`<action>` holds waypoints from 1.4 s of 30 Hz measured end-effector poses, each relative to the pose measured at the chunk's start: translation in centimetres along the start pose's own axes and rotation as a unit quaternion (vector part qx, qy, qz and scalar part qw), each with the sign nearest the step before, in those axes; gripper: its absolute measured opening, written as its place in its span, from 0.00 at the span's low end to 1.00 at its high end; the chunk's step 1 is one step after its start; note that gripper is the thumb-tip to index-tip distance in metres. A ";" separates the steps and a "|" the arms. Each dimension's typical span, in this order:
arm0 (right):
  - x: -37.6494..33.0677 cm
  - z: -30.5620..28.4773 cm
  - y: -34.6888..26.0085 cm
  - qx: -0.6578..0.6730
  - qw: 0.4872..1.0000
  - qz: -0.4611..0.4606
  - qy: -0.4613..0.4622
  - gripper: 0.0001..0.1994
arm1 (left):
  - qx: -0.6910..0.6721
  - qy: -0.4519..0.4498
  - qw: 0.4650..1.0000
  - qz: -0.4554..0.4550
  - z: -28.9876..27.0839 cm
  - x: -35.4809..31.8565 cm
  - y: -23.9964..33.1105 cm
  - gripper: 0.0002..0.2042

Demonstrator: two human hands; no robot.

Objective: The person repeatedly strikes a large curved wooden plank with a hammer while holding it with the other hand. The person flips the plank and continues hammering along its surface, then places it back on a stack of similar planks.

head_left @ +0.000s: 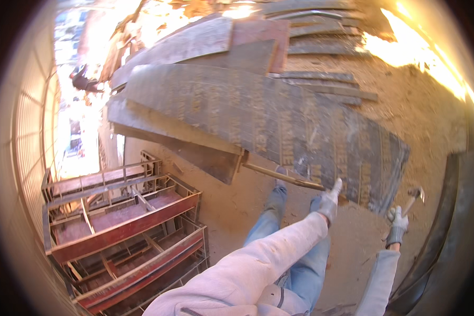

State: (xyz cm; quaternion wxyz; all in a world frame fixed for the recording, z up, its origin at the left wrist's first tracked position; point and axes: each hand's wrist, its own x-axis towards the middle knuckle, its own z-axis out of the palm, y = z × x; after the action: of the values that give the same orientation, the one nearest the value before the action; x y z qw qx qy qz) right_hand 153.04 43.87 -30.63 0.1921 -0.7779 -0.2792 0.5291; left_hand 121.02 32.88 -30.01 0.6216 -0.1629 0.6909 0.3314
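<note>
Plywood panel (279, 124) with printed grey face overlaps other boards (160, 121). Left of the panel, red-sided frames (137, 228) stand stacked. At the panel's near edge is the gloved left hand (329, 205), thumb uppermost; its fingers are hidden, so I cannot tell whether they grasp it. Right of the panel, the gloved right hand (398, 225) clenches a hammer (410, 203) by its handle.
</note>
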 end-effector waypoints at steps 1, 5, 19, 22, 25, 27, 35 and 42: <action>1.2 -0.4 1.5 0.043 0.999 -0.010 0.025 0.16 | 0.044 0.025 0.999 0.012 -0.3 -1.0 -0.2 0.51; 0.7 -1.4 5.6 -0.027 0.999 -0.003 0.028 0.18 | 0.143 0.090 0.986 0.004 -0.9 -6.0 0.5 0.44; -20.5 4.1 -8.3 -0.111 0.923 0.204 -0.307 0.15 | 0.216 0.241 0.920 0.222 -11.3 -23.0 11.5 0.30; -20.5 6.4 -9.8 -0.030 0.889 0.282 -0.360 0.17 | 0.346 0.267 0.837 0.330 -12.2 -21.4 14.6 0.29; -18.1 6.3 -11.3 0.030 0.906 0.355 -0.230 0.16 | 0.430 0.194 0.808 0.354 -10.4 -19.6 17.8 0.16; -16.4 5.6 -12.1 0.033 0.926 0.303 -0.221 0.14 | 0.424 0.204 0.827 0.306 -8.1 -18.5 20.0 0.27; -18.9 3.6 -15.3 0.041 0.982 0.143 -0.116 0.14 | 0.350 0.262 0.831 0.344 -0.9 -13.9 28.0 0.30; -25.5 3.2 -16.9 0.035 0.977 0.141 -0.154 0.12 | 0.384 0.291 0.804 0.349 3.4 -8.4 31.3 0.31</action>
State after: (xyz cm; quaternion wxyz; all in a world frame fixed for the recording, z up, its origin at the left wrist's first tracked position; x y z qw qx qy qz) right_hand 138.94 40.69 -3.48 0.0972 -0.7115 -0.1746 0.6737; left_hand 105.11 56.28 -13.89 0.2453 0.2522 0.9204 0.1706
